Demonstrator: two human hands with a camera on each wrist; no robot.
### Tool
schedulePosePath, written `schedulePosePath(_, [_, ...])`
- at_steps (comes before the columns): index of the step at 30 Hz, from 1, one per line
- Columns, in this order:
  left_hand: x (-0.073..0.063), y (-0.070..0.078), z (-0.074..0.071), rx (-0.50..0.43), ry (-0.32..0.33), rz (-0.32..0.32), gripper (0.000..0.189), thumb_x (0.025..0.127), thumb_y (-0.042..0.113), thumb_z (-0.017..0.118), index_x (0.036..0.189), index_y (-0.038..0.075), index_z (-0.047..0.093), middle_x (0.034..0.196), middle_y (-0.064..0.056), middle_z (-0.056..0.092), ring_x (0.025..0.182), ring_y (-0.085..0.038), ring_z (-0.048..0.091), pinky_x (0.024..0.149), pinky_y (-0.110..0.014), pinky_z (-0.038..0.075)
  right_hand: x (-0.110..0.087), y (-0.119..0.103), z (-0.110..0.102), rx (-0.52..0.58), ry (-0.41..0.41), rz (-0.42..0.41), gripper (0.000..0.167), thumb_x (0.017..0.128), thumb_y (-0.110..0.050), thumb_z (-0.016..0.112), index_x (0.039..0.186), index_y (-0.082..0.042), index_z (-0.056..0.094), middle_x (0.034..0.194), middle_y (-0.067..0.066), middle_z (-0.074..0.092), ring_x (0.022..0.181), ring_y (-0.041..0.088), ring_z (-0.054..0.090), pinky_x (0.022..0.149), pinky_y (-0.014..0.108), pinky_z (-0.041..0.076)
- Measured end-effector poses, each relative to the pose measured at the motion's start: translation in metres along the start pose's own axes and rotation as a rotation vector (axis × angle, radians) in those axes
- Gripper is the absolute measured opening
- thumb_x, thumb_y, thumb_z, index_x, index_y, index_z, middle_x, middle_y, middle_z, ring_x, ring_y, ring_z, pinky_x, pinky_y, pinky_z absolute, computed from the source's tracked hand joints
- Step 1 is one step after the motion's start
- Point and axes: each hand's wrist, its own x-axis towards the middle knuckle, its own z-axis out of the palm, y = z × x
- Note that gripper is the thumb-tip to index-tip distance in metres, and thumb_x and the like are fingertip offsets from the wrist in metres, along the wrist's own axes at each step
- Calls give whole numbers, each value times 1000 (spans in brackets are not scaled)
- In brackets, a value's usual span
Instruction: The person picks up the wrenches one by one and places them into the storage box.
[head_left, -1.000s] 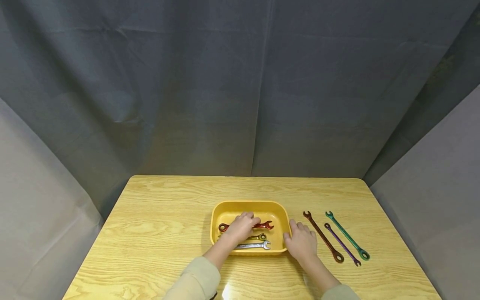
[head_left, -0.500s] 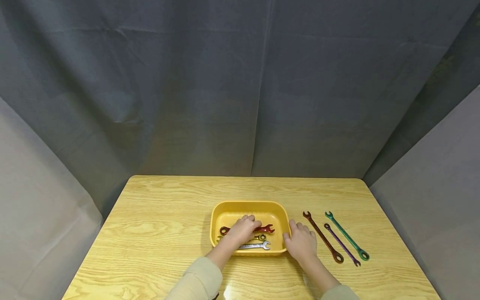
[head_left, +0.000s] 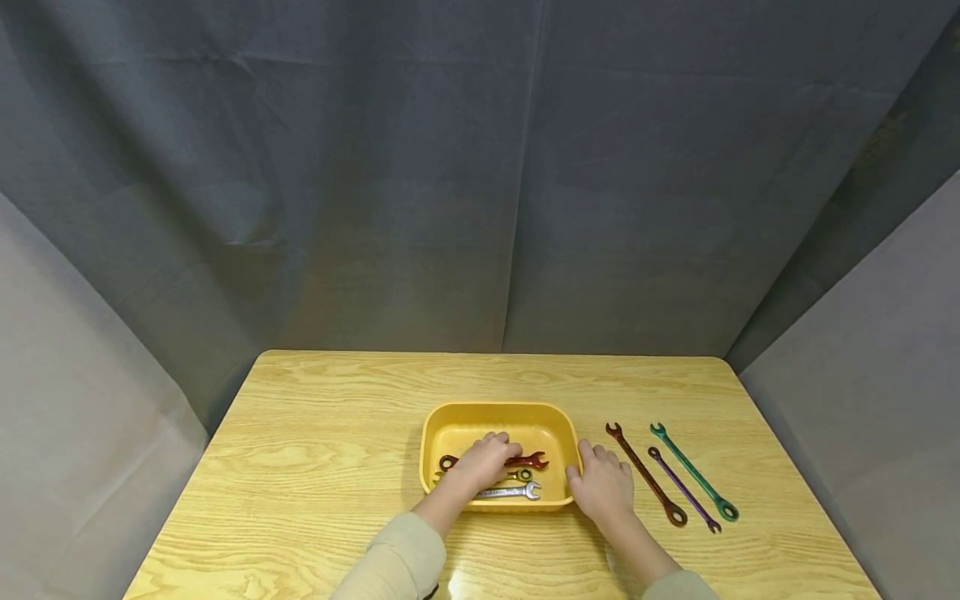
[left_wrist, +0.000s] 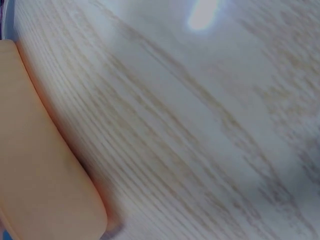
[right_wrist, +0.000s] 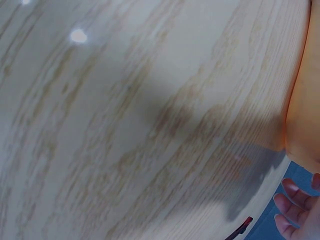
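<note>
In the head view a yellow bin (head_left: 495, 412) stands at the middle of the table. My left hand (head_left: 483, 465) reaches down into it and holds a red ratcheting wrench (head_left: 536, 460) at mid-shaft, its two ends showing on either side. Nearer the front wall lie a gold ratcheting wrench (head_left: 523, 475) and a silver wrench (head_left: 510, 492), both partly covered by the left hand and wrist. My right hand (head_left: 602, 483) grips the bin's right wall, thumb at the rim. Its curled fingers (right_wrist: 290, 205) show at lower right in the right wrist view.
Right of the bin lie a brown wrench (head_left: 647, 473), a purple wrench (head_left: 684, 487) and a green wrench (head_left: 696, 471), roughly parallel and slanted. Behind the wood-grain table (head_left: 337, 400) hangs a dark grey curtain (head_left: 390, 183), with pale panels at both sides.
The left hand has shifted the red wrench slightly toward the front of the bin, closer to the gold one. The right hand has stayed at the bin's side.
</note>
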Motion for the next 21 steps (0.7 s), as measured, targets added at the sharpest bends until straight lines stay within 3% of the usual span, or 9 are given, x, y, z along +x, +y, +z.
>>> schedulePosePath(9, [2,-1,-5,-33,-35,34,33,74,3,68,103,18,64,86,2,53,80,-14,53,67,-23,45,0,0,0,-5,-2,1,38,86,-30,51,117,-8,51,100,13,58,90,32,52,72,47,39])
schedulePosePath(21, [3,-2,-9,-59,-67,35,36,75,2,66,107,19,65,89,3,56,83,-13,56,73,-21,46,1,0,0,-7,1,0,36,86,-29,50,115,-9,52,96,12,58,86,30,52,71,45,39])
